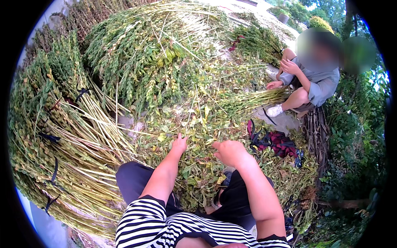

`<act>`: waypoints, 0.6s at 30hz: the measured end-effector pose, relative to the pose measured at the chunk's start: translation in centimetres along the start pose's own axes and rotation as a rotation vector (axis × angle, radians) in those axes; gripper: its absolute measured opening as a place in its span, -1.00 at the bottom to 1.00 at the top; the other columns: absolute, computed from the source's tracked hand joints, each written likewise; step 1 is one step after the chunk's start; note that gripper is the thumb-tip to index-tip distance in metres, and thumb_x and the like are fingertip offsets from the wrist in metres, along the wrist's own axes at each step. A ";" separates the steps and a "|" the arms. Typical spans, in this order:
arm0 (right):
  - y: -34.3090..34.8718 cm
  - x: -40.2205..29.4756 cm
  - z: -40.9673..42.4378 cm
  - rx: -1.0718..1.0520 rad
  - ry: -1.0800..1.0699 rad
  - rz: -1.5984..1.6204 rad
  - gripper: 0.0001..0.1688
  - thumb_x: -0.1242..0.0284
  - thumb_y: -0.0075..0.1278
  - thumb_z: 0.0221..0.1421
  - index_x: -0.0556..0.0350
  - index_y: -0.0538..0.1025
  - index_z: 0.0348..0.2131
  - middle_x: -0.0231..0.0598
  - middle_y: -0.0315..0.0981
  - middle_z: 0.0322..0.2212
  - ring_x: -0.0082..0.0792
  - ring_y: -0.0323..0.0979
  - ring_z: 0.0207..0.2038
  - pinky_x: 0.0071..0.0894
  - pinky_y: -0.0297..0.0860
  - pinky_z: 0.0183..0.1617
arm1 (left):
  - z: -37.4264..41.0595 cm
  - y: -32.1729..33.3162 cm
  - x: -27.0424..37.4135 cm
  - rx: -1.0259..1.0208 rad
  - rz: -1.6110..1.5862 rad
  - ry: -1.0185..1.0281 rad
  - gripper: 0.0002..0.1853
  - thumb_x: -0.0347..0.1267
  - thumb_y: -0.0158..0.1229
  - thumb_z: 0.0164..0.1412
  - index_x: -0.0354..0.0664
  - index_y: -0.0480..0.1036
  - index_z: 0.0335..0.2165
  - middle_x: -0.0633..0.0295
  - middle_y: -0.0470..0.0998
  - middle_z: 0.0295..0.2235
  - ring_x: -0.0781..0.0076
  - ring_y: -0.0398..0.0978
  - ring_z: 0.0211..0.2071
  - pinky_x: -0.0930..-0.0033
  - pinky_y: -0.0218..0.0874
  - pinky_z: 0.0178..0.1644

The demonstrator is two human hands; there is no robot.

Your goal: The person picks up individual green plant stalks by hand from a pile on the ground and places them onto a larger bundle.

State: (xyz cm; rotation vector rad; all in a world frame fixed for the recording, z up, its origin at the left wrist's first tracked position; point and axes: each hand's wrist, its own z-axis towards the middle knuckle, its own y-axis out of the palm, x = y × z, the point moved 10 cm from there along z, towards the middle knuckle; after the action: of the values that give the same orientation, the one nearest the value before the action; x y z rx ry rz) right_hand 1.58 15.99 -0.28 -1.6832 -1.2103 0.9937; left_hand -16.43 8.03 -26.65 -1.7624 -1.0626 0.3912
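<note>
My left hand (179, 145) is low over the leaf litter in front of my knees. Its fingers meet at the lower end of a thin pale plant stalk (190, 113), which points away from me. To the right, my right hand (230, 152) hovers above the litter with its fingers bent and slightly apart; nothing shows between them. Loose green and yellow leaves (195, 173) cover the ground under both hands and between my legs. Beyond them rises a large heap of cut leafy stalks (139, 68).
Bundles of stalks (96, 148) tied with dark strips lie on my left. Dark red and black cloth strips (277, 144) lie at right. A seated person (322, 80) is at the upper right beside a stalk bundle (254, 99). Stacked sticks (316, 133) border the shrubs.
</note>
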 end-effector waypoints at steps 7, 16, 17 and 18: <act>0.3 0.1 0.3 -0.021 -0.012 0.030 -0.66 0.25 -0.04 0.07 0.07 0.42 -0.22 -0.08 0.51 -0.39 -0.11 0.48 -0.27 -0.17 0.41 -0.20 | -0.3 2.3 -1.0 -0.251 0.220 0.032 -0.68 -0.41 0.04 -0.01 -0.15 0.49 -0.20 0.08 0.48 -0.13 0.17 0.45 -0.10 0.24 0.29 -0.07; -0.8 3.7 1.3 0.106 -0.014 0.179 -0.60 0.34 -0.02 0.02 0.02 0.43 -0.10 -0.02 0.49 -0.35 -0.04 0.42 -0.21 -0.14 0.33 -0.10 | -6.7 -9.5 6.7 -0.203 0.101 0.559 -0.70 -0.20 0.00 0.12 -0.10 0.48 -0.23 0.17 0.54 -0.38 0.26 0.50 -0.40 0.27 0.30 -0.23; -0.7 4.2 1.3 0.097 -0.005 0.202 -0.61 0.37 -0.02 0.02 0.03 0.43 -0.11 -0.02 0.49 -0.35 -0.03 0.42 -0.20 -0.15 0.33 -0.10 | -8.9 -12.0 8.3 -0.204 0.016 0.600 -0.70 -0.21 -0.03 0.16 -0.13 0.47 -0.23 0.19 0.54 -0.41 0.33 0.50 -0.46 0.30 0.31 -0.28; -0.8 4.4 1.4 0.078 0.021 0.218 -0.55 0.44 0.01 -0.02 0.02 0.40 -0.06 0.01 0.48 -0.31 -0.03 0.42 -0.20 -0.17 0.33 -0.09 | -11.0 -13.7 9.2 -0.262 -0.197 0.618 -0.70 -0.21 -0.04 0.19 -0.15 0.46 -0.22 0.25 0.52 -0.44 0.45 0.47 -0.50 0.38 0.28 -0.35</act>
State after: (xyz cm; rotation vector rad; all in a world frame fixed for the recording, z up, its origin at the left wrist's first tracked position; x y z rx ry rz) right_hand 1.04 20.60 -0.59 -1.7861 -0.9763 1.1368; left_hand -10.41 10.51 -7.95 -1.8072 -0.8439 -0.4143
